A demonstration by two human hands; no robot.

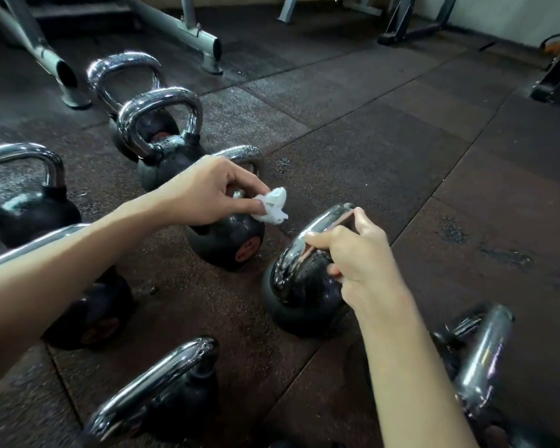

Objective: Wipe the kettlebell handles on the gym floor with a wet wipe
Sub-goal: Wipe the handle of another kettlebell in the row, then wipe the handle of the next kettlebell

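Several black kettlebells with chrome handles stand on the dark rubber floor. My left hand (207,192) pinches a crumpled white wet wipe (274,205) above the middle kettlebell (227,240), whose handle (240,152) shows behind my fingers. My right hand (356,257) grips the chrome handle (317,231) of the nearer kettlebell (301,299). The wipe hangs apart from that handle, a little to its upper left. Water drops glint on the handles.
Two more kettlebells (162,124) stand at the back left, others at the left edge (29,202), front (162,392) and front right (479,354). Grey machine legs (188,30) cross the far floor. A black frame (411,30) stands at the back right.
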